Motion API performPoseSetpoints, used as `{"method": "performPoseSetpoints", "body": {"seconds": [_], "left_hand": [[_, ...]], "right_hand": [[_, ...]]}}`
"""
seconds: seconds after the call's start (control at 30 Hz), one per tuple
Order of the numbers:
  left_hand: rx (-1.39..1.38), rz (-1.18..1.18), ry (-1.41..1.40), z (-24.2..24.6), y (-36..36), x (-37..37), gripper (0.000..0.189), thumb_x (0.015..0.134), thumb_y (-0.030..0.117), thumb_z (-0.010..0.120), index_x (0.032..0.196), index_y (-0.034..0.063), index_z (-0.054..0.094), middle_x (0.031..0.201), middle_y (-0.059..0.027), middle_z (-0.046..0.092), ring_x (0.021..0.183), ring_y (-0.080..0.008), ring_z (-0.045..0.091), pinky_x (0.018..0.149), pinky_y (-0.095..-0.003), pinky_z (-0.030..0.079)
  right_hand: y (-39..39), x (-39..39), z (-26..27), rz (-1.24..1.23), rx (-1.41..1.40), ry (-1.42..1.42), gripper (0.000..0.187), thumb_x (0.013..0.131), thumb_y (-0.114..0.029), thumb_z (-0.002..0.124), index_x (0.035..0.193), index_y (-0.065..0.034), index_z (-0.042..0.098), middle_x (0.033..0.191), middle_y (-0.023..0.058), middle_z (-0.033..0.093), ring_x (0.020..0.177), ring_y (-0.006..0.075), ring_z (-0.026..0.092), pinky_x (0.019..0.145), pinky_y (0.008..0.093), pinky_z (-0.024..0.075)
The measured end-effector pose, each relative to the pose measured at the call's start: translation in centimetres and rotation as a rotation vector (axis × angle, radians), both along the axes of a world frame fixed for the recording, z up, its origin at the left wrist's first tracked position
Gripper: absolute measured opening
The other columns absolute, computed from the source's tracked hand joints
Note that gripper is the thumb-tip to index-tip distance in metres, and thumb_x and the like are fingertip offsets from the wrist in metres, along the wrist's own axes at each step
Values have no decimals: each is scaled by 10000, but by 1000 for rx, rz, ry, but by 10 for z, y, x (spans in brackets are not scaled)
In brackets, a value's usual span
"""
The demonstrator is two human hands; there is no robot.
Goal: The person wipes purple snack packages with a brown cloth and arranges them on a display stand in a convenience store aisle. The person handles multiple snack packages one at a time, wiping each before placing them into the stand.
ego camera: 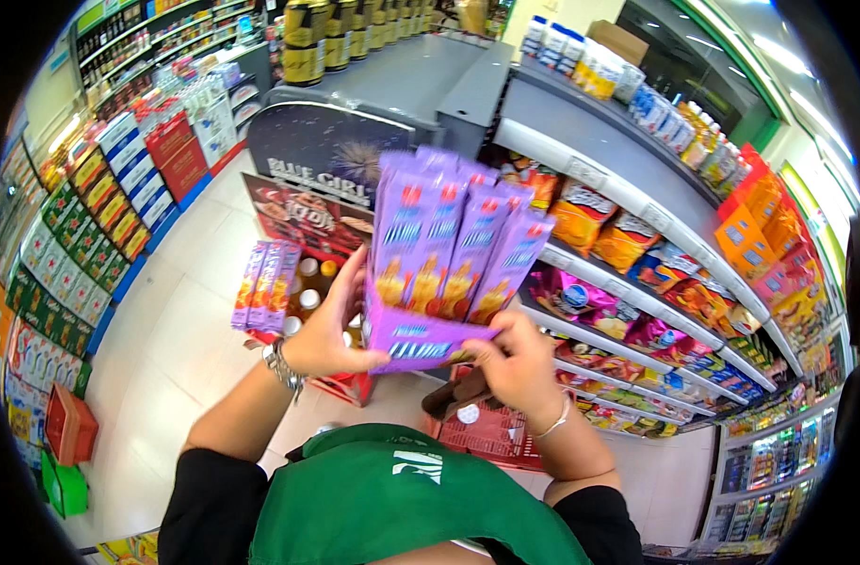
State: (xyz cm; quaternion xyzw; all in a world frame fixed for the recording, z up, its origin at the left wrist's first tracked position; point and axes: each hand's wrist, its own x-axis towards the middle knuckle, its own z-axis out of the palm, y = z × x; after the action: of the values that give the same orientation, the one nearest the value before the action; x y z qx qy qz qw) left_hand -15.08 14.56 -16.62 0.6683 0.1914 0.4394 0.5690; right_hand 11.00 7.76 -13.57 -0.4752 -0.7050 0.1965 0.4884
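Note:
In front of me I hold up a purple cardboard display box [409,339], tilted toward the camera. Several slim purple snack packets [426,240] stand upright in it, their tops rising well above its low front lip. My left hand [334,325] grips the box's left side, with the thumb along the lower front corner. At the right end of the front lip, my right hand [518,360] pinches the cardboard between thumb and fingers. A few more purple packets [265,286] lie left of my left hand, beside several capped bottles [308,300].
A red shopping basket [483,438] sits below my right forearm. Shelves of bagged snacks [628,240] curve along the right. Gold cans [305,42] line a grey shelf top [395,70] ahead. Stacked drink cartons [70,240] and a reddish basket [71,424] stand at the left.

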Motion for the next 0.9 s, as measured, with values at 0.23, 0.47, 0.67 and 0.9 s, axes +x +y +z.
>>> {"method": "performPoseSetpoints", "body": {"seconds": [0.23,0.47,0.67,0.9], "left_hand": [[-122,163,211,-96,-10,-95,1191,635,75,818,1475,80,-26,1482,-113,234,1382,-236,255,1116,-401,245],[-96,290,381,-122,18,-113,1134,644,6,776,1465,48,-5,1414,-132,339,1330,-232,347,1098,-379,294],[-6,393,478,-115,30,-106,854,633,-33,730,1355,8,276,1289,-161,438,1261,-267,419,1046,-369,347],[74,529,412,-126,27,-97,812,701,-32,679,1384,-16,239,1321,-188,416,1280,-284,395,1052,-377,329]], "right_hand": [[27,-98,-122,34,88,-115,291,781,-222,753,905,-51,552,647,99,602,570,276,624,498,343,479],[63,-128,-164,21,65,-182,304,800,-234,733,927,-61,518,660,106,619,575,284,633,473,357,473],[69,-140,-184,-76,-37,-227,301,813,-249,716,943,-63,518,708,129,634,614,311,634,513,393,487],[69,-155,-185,-95,-96,-160,336,822,-195,698,1065,-49,518,760,140,649,664,316,642,575,383,504]]}}
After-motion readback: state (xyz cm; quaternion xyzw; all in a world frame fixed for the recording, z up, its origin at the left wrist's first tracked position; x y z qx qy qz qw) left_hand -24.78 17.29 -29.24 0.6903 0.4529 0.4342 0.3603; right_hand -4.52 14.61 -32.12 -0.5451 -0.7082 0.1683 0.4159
